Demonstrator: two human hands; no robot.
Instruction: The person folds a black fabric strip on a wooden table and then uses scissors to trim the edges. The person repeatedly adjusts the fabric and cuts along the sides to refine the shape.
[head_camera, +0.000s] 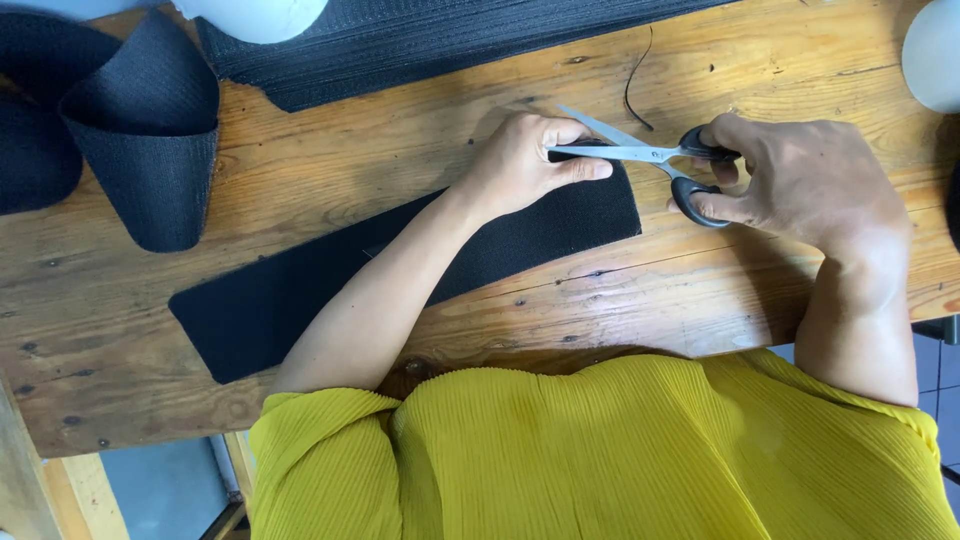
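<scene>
Both hands worked at the far end of a long black fabric strip (400, 275) that lay flat and slanting across a wooden table (650, 290). Her right hand (810, 175) gripped the black handles of a pair of scissors (650, 160), blades parted at the strip's upper corner. Her left hand (525, 160) pinched the fabric edge just beside the blades, fingers closed on it. A rolled loop of black webbing (140, 130) stood well apart at the far left, near a folded dark cloth (420, 40), and a yellow pleated top (600, 450) filled the foreground

Right hand (800, 175) grips black-handled scissors (655, 160), blades open at end of black fabric strip (300, 290); left hand (525, 160) pins strip to wooden table (600, 300).
</scene>
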